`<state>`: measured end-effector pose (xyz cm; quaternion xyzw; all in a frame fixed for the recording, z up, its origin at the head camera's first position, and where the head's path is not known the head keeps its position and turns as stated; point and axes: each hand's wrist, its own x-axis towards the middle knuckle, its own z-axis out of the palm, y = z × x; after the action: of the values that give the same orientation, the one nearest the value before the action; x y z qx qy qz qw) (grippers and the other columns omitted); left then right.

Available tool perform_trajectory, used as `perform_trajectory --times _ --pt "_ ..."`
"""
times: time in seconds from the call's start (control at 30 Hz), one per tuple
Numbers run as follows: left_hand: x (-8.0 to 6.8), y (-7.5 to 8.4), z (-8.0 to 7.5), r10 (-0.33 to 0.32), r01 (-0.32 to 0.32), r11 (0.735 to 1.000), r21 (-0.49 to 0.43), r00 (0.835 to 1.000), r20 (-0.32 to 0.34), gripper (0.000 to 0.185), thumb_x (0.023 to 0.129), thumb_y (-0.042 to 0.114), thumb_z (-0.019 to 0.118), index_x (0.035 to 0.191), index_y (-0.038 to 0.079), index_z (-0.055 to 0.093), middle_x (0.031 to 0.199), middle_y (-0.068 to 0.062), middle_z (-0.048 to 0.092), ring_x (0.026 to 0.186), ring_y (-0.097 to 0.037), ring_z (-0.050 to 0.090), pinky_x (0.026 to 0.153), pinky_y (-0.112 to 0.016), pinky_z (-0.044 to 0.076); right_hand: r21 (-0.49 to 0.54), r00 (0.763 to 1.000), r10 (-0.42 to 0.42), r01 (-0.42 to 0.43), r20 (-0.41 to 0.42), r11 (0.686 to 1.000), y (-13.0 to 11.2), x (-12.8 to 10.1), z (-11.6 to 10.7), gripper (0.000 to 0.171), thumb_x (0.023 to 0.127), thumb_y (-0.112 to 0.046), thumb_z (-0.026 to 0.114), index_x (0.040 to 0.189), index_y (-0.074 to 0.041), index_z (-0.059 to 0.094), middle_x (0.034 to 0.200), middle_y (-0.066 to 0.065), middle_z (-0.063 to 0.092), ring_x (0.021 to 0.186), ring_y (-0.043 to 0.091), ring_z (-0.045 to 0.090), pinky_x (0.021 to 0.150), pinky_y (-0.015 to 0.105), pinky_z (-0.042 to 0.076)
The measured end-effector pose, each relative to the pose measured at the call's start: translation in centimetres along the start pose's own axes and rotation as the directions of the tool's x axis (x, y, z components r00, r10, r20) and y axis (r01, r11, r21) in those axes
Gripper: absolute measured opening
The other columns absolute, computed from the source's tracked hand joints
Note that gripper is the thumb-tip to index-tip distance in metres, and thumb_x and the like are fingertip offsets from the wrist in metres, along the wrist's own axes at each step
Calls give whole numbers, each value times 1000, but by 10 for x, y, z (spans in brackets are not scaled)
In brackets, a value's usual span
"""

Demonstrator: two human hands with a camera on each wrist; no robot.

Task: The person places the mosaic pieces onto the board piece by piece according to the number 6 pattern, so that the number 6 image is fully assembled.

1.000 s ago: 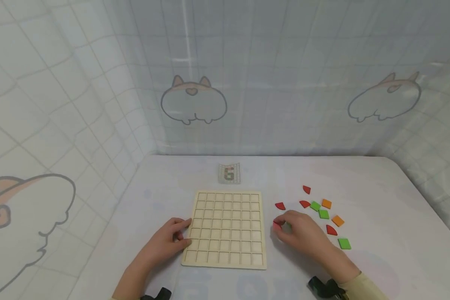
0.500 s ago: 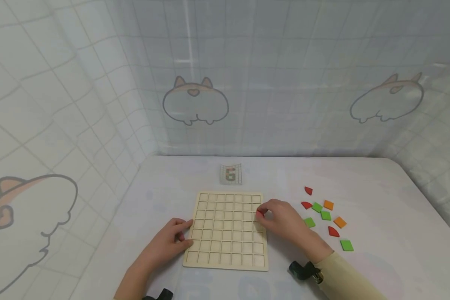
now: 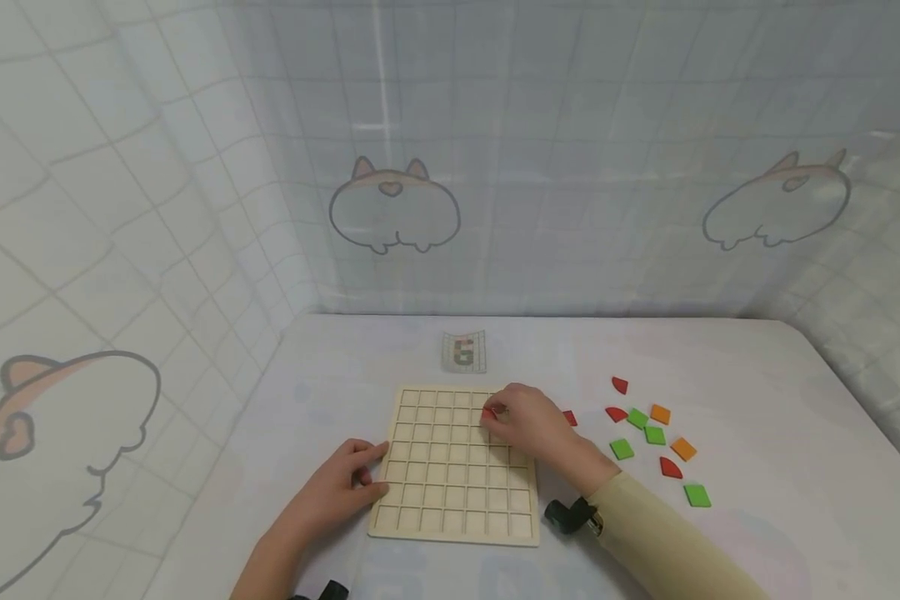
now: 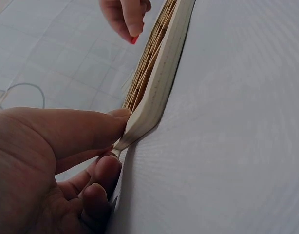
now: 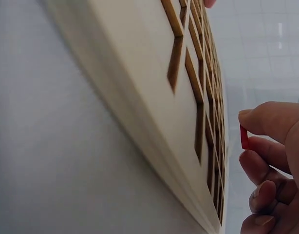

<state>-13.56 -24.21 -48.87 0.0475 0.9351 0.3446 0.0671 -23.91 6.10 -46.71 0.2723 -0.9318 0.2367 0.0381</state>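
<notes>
Left hand: the left hand rests at the near-left edge of the wooden grid board, thumb and fingertips curled against the board's rim; the left wrist view shows the thumb on the top edge and a finger tucked under the corner. It steadies the board on the table.

Board: it lies flat in front of the person, every visible cell bare.

Right hand: the right hand hovers over the far-right part of the board, thumb and forefinger clamped on a small red tile. The right wrist view shows the tile held edge-on, just above the grid and not yet touching it.

Doing it well: judging from the tilt of the tile, it should be levelled before it goes down, one edge set against a cell wall and the rest pressed flat. The left hand's pressure on the rim matters; if it slackens, the board may skate on the smooth cloth.

Loose tiles: to the right of the board lie red quarter-round pieces, green squares and orange squares, scattered and mostly apart; one red piece sits just beside the right hand.

Pattern card: beyond the board's far edge lies a small card printed with a gridded numeral that looks like 6.
</notes>
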Motion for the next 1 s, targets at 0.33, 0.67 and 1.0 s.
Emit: perform_trajectory --times 0.33,0.67,1.0 --pt "-1 -1 1 36 -36 999 -2 999 11 61 75 33 72 130 19 49 104 9 43 74 -8 47 61 -22 40 16 996 31 -32 84 999 2 11 13 19 81 -37 65 92 -23 70 85 -13 58 80 4 53 73 27 44" --pt "-1 0 -1 32 -32 999 -5 999 6 61 76 32 72 130 20 49 104 9 42 75 -8 47 61 -22 40 102 995 -8 -2 103 995 1 14 14 17 78 -36 69 89 -23 74 80 -14 58 70 2 50 60 23 41" --pt "-1 -2 -1 35 -35 999 -13 999 8 61 75 34 72 130 20 49 104 8 43 75 -9 47 61 -22 40 56 993 -34 28 110 998 0 10 11 37 80 -36 67 112 -18 66 84 -9 62 71 5 51 63 24 42"
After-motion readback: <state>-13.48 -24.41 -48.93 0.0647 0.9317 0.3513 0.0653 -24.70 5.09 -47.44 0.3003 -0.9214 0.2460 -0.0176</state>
